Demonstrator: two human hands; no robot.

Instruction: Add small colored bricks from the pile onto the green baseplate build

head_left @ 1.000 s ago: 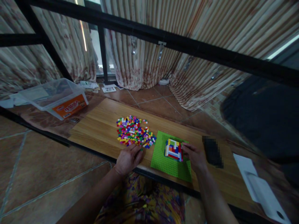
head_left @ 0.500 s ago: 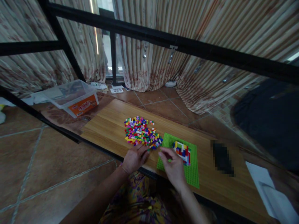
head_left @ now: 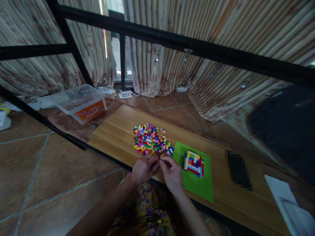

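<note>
My left hand (head_left: 145, 167) and my right hand (head_left: 171, 171) meet fingertip to fingertip at the near edge of a pile of small coloured building bricks (head_left: 150, 139). Both hands are closed in a pinch; whatever sits between the fingertips is too small to make out. Right of my right hand lies a green studded baseplate (head_left: 199, 188). On it stands a low, blocky brick structure (head_left: 194, 163) in white, red, yellow and blue, now uncovered by my hand.
A wooden table (head_left: 115, 127) carries the bricks and the baseplate. Beyond its left end is a clear plastic box (head_left: 81, 105) with an orange label. A pixelated dark object (head_left: 238, 170) lies on the right, near white sheets (head_left: 280, 186). Black metal bars (head_left: 157, 34) cross in front.
My right hand has moved left, off the baseplate, to meet my left hand at the pile's edge. The brick structure shows in full now. The view has shifted slightly.
</note>
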